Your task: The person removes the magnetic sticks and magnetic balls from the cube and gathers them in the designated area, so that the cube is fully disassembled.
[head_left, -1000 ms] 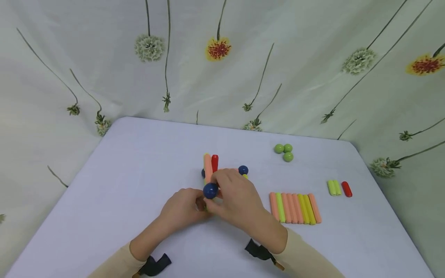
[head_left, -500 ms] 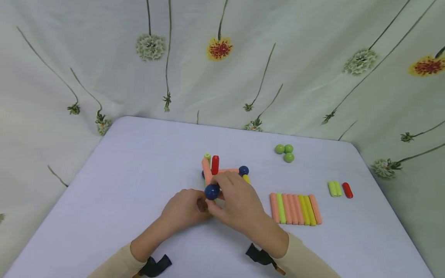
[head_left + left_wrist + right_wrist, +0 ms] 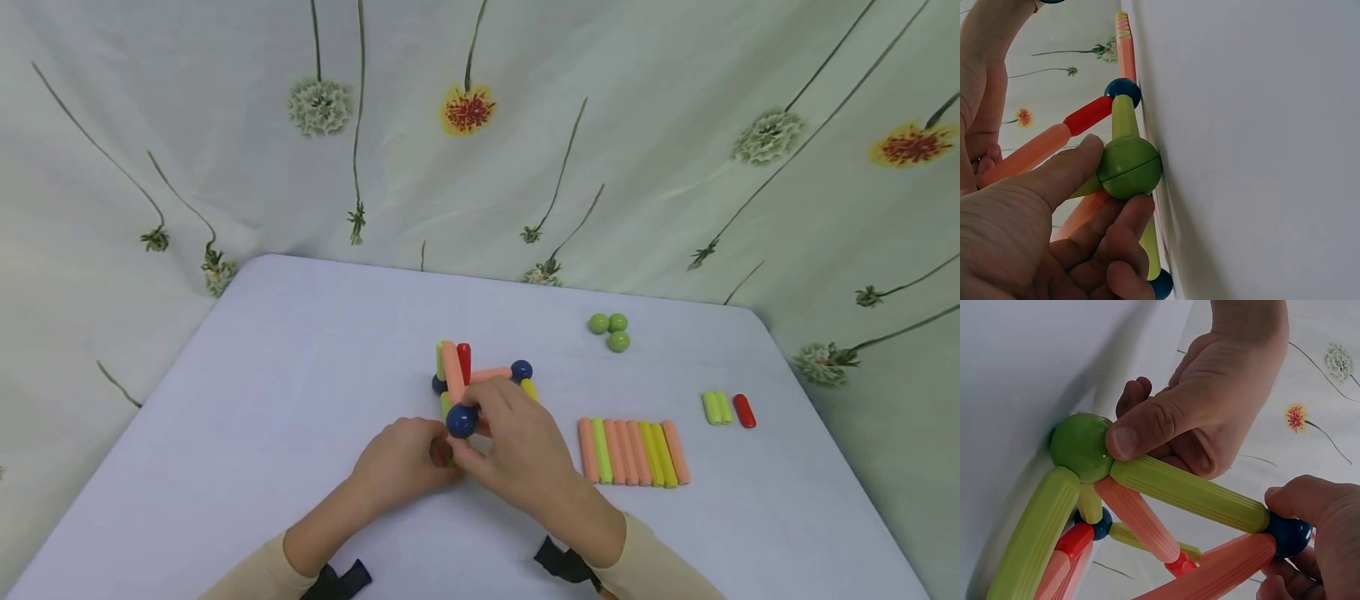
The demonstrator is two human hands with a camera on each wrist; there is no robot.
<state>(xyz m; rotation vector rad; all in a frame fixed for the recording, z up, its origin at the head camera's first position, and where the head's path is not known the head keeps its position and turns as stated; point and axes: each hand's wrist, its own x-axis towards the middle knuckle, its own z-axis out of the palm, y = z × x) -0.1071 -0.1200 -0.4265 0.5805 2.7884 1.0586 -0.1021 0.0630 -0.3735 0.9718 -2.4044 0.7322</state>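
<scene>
A frame of magnetic rods and balls stands before me on the table. My left hand (image 3: 397, 458) pinches a green ball (image 3: 1130, 167) at its near lower corner between thumb and fingers. With my right hand (image 3: 528, 446) I pinch the raised dark-blue ball (image 3: 462, 421). A light-green rod (image 3: 1191, 495) joins those two balls, and a salmon rod (image 3: 453, 371) runs from the blue ball toward the back. Other blue balls (image 3: 521, 371), a red rod (image 3: 465, 362) and a yellow rod (image 3: 529, 389) belong to the frame. My hands partly hide it in the head view.
Right of the frame, several salmon, yellow and light-green rods (image 3: 633, 452) lie in a row. Short light-green rods (image 3: 717, 408) and a short red rod (image 3: 744, 411) lie farther right. Green balls (image 3: 618, 342) sit at the back. A flowered cloth (image 3: 420, 167) hangs behind the table (image 3: 225, 433).
The blue ball in my right hand has shifted slightly right and toward me. The salmon rod's far end swung left, then back right. My left hand keeps its grip on the green ball.
</scene>
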